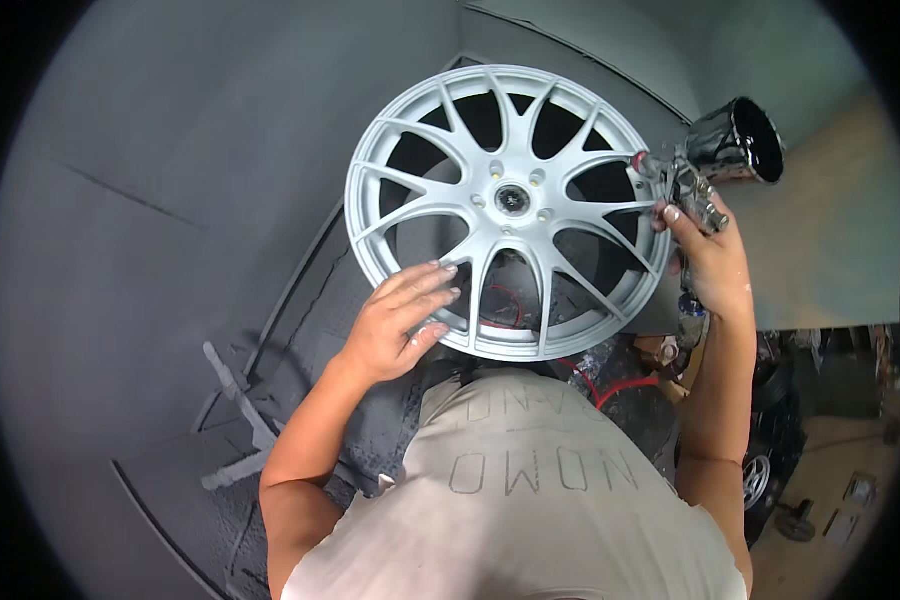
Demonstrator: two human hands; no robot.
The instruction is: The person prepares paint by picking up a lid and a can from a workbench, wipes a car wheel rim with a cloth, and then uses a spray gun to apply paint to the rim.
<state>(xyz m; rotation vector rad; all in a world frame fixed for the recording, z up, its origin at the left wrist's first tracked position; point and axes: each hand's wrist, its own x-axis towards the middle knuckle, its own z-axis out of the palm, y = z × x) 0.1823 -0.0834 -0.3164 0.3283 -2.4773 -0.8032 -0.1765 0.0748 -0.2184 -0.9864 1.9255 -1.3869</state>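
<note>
A silver-white alloy wheel rim [515, 232] with several slim forked spokes faces me in front of my body. Its centre cap [512, 200] is dark. My right hand [718, 262] is wrapped round a spray gun [684, 192] at the rim's right edge. A paint-smeared metal cup [718, 142] sits on the gun, tilted, with its dark mouth turned to the right. At the rim's lower left is my left hand [395, 322], fingers stretched out over the outer edge and spokes. Whether those fingertips touch the metal, I cannot tell. Pale paint marks the fingers.
Grey booth walls [220, 150] stand to the left and behind the rim. A pale crossed stand leg [235, 400] rests at lower left. A red hose [625, 386] runs below the rim. Dark tyres, another wheel [756, 480] and clutter lie at lower right.
</note>
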